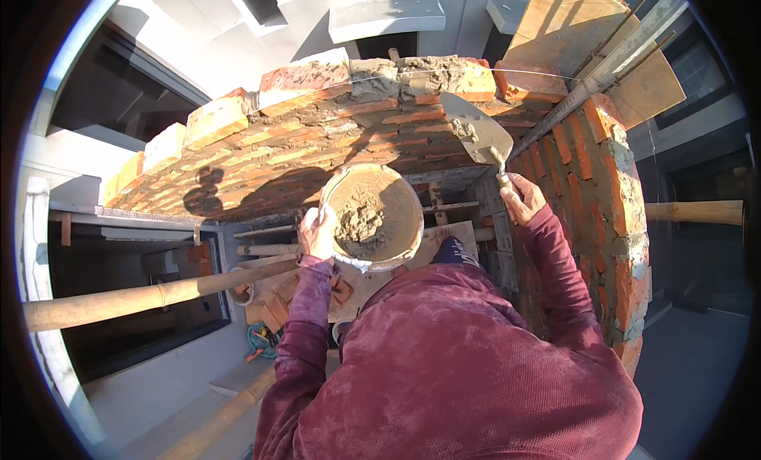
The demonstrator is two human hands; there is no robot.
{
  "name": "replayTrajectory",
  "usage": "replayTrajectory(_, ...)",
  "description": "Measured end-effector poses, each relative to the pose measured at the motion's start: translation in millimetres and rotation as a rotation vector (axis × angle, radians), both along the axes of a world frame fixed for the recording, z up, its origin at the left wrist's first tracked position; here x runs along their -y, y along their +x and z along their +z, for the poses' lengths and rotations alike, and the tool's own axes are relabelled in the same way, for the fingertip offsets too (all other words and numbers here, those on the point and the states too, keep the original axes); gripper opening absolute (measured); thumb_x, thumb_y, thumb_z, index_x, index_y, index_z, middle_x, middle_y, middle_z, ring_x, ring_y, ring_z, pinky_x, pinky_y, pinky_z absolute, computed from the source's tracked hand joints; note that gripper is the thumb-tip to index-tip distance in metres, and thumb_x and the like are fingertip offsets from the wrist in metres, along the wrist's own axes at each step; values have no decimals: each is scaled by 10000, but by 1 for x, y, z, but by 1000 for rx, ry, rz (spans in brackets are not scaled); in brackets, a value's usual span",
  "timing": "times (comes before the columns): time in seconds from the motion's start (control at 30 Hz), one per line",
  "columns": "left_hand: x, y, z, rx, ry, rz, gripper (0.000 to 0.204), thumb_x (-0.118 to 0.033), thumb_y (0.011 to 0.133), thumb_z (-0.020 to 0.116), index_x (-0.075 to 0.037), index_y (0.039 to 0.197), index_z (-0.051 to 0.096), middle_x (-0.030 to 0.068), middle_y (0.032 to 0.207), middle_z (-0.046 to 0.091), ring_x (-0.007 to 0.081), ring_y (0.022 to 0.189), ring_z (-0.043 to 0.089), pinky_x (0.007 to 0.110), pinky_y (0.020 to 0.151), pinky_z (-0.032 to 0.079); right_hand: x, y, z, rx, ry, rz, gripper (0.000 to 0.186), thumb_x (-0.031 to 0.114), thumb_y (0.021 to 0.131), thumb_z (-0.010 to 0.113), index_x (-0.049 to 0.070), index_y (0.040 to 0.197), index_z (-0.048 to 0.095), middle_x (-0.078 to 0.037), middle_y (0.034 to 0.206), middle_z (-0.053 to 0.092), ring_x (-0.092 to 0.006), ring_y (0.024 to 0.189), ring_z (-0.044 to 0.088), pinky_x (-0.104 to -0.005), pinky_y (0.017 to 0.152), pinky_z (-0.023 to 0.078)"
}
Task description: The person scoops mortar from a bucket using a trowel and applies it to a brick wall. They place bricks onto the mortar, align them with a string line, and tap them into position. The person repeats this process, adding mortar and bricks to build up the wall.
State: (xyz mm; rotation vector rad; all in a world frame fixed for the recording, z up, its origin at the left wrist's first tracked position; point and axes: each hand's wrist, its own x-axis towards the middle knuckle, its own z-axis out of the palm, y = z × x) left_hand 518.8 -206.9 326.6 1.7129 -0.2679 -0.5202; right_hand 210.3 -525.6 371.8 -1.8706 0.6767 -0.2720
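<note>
My left hand [317,232] grips the left rim of a round bucket [412,214], which is held in front of my body. Wet grey-brown mortar [361,220] lies in a heap inside it. In my right hand [523,198] is the handle of a pointed trowel [487,135], its broad blade reaching up toward the brick wall [317,139]. A small dab of mortar sticks to the blade. Along the wall's top course, fresh mortar [432,73] is spread between a red brick [305,81] and the bricks further right.
A second brick wall [626,222] rises at the right. A string [468,68] runs along the top course. A bamboo pole [158,295] crosses at the left. Loose bricks [277,308] lie on boards below. A plywood sheet [567,24] leans at the upper right.
</note>
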Motion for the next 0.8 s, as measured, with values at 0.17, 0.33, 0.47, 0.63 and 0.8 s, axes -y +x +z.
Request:
replayTrajectory(0.17, 34, 9, 74, 292, 90, -94, 205, -213, 895, 624, -49, 797, 552, -4, 714, 541, 85, 671, 499, 261, 616, 408, -80, 25, 39, 102, -579, 252, 404, 200, 856, 611, 13, 1206, 534, -181, 918, 639, -361, 775, 659, -396, 675, 539)
replayTrajectory(0.33, 19, 37, 104, 226, 40, -353, 195, -203, 854, 648, -31, 816, 564, -20, 700, 505, 65, 634, 454, 232, 583, 380, -91, 93, 33, -294, -822, 601, 457, 127, 854, 565, 55, 1292, 459, -164, 953, 594, -344, 800, 658, -422, 645, 544)
replayTrajectory(0.47, 31, 40, 132, 256, -16, -500, 137, -160, 863, 616, -38, 821, 569, -25, 697, 488, 66, 651, 451, 233, 582, 379, -98, 139, 47, -106, -1131, 635, 598, 126, 799, 572, -27, 1350, 398, -178, 998, 591, -292, 789, 667, -403, 594, 554)
replayTrajectory(0.63, 20, 45, 139, 185, -100, -461, 67, -104, 876, 601, -41, 856, 589, -27, 764, 512, 69, 714, 498, 217, 651, 425, -102, 119, 47, -166, -1204, 907, 501, 153, 767, 602, -78, 1204, 518, -120, 847, 564, -248, 685, 650, -365, 493, 518)
replayTrajectory(0.8, 52, 12, 159, -35, -197, -233, 106, -132, 860, 652, -42, 894, 609, -20, 788, 543, 88, 763, 542, 250, 669, 460, -64, 117, 111, 66, -1511, 794, 517, 173, 799, 568, -76, 1248, 505, -127, 834, 563, -228, 657, 618, -348, 457, 477)
